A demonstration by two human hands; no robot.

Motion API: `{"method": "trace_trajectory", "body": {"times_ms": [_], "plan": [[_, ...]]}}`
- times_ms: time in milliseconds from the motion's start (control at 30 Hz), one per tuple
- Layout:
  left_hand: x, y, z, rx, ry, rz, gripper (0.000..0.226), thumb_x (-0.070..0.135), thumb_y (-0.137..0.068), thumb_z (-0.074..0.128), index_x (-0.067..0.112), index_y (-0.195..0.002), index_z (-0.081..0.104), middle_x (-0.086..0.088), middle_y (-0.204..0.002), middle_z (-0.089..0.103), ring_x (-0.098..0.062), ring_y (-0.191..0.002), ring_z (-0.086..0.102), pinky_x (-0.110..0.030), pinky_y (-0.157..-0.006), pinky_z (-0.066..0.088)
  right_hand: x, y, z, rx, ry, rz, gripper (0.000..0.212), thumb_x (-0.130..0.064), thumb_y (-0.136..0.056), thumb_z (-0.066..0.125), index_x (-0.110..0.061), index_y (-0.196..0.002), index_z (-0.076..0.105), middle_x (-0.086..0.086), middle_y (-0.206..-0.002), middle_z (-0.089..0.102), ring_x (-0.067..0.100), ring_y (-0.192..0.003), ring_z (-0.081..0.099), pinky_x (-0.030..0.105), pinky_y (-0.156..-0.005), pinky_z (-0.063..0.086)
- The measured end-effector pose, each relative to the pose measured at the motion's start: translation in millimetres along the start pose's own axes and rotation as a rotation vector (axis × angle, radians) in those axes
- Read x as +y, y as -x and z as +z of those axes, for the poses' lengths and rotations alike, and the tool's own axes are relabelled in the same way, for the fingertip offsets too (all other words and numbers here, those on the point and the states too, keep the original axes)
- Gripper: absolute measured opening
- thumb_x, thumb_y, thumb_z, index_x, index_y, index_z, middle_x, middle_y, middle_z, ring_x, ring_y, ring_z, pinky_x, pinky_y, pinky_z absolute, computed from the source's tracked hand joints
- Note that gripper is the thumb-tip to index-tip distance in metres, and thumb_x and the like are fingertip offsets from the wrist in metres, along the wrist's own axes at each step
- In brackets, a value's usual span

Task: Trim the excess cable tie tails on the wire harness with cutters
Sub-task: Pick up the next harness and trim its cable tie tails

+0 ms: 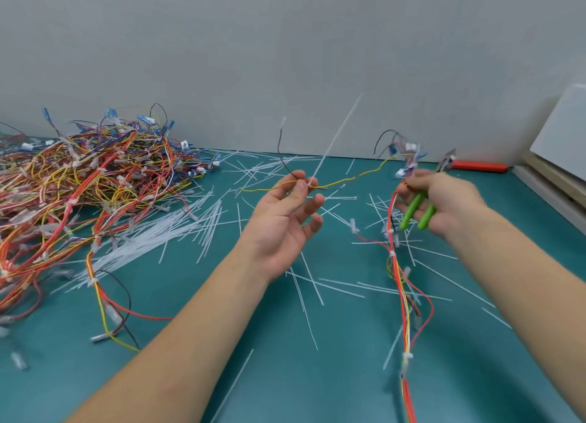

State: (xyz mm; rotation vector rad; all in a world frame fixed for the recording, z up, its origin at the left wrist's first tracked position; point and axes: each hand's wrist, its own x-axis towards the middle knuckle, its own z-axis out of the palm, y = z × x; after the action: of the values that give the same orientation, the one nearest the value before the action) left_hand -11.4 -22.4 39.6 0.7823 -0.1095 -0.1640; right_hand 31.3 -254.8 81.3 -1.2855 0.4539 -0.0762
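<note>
Cable tie tail (336,137), thin, springy, is held upright above the desk (317,343), pinched at its base by left hand (285,213). Cutters (418,211) are gripped by right hand (444,200) alongside limp wires (399,276).

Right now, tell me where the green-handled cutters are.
In the head view, right of centre: the right hand grips the green-handled cutters above the teal table, beside the hanging red-and-yellow harness.

I noted open air between the left hand (285,213) and right hand (444,203), crossed only by a yellow wire (348,178). The harness pile (79,181) blocked the frame's left side. Cut tie tails (310,283) littered the centre mat (333,375); lower centre lay passable.
</note>
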Motion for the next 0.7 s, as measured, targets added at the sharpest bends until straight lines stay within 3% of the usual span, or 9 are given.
{"method": "trace_trajectory", "body": {"times_ms": [67,167,267,333,433,567,700], "plan": [[-1,0,-1,0.064,-0.068,0.038,0.012,0.012,-0.101,0.059,0.023,-0.100,0.064,0.006,-0.091,0.070,-0.012,-0.078,0.067,-0.024,-0.062,0.054,10,0,3,-0.037,0.140,0.038,0.021,0.003,-0.099,0.055,-0.018,-0.095,0.059,0.007,-0.085,0.065,0.014,-0.056,0.069,0.038,-0.069,0.058],[-3,-2,-3,0.137,-0.120,0.077,0.012,0.010,-0.102,0.058,0.021,-0.101,0.064,0.006,-0.083,0.070,-0.011,-0.072,0.066,-0.024,-0.061,0.054,15,4,1,-0.008,0.182,-0.056,0.011,-0.012,-0.100,0.061,-0.020,-0.093,0.063,0.005,-0.087,0.067,0.014,-0.059,0.071,0.029,-0.064,0.051],[-6,-3,-3,0.175,-0.130,0.076,0.012,0.011,-0.102,0.059,0.021,-0.102,0.065,0.007,-0.083,0.070,-0.011,-0.071,0.063,-0.025,-0.060,0.053,10,13,-5,-0.001,0.249,-0.186,0.009,-0.025,-0.099,0.063,-0.026,-0.090,0.062,-0.002,-0.079,0.062,0.017,-0.069,0.066,0.042,-0.076,0.053],[-8,-5,-3,0.190,-0.147,0.069,0.012,0.013,-0.102,0.059,0.022,-0.102,0.066,0.008,-0.084,0.070,-0.011,-0.073,0.062,-0.025,-0.060,0.053,7,21,-9,-0.039,0.261,-0.228,0.009,-0.029,-0.099,0.061,-0.026,-0.090,0.060,-0.004,-0.072,0.054,0.018,-0.068,0.056,0.044,-0.073,0.057],[-10,-5,-3,0.205,-0.144,0.084,0.011,0.014,-0.102,0.059,0.021,-0.104,0.067,0.006,-0.085,0.070,-0.014,-0.078,0.065,-0.027,-0.064,0.055,5,32,-20,-0.281,0.101,-0.043,0.021,-0.041,-0.090,0.058,-0.022,-0.098,0.055,-0.004,-0.069,0.046,0.016,-0.058,0.045,0.037,-0.062,0.048],[-10,-4,-2,0.205,-0.102,0.105,0.010,0.010,-0.102,0.059,0.014,-0.108,0.066,0.002,-0.086,0.070,-0.019,-0.082,0.072,-0.028,-0.065,0.058,13,40,-38,-0.721,-0.076,0.271,0.059,-0.040,-0.073,0.064,-0.013,-0.124,0.055,0.007,-0.089,0.050,0.022,-0.074,0.049,0.041,-0.063,0.042],[-13,-3,-1,0.222,-0.132,0.088,0.011,0.011,-0.099,0.063,0.014,-0.108,0.068,0.003,-0.090,0.071,-0.015,-0.077,0.071,-0.021,-0.054,0.049,23,47,-49,-0.884,-0.076,0.342,0.075,-0.036,-0.071,0.071,-0.009,-0.139,0.055,0.018,-0.107,0.055,0.032,-0.092,0.055,0.042,-0.072,0.047]]}}
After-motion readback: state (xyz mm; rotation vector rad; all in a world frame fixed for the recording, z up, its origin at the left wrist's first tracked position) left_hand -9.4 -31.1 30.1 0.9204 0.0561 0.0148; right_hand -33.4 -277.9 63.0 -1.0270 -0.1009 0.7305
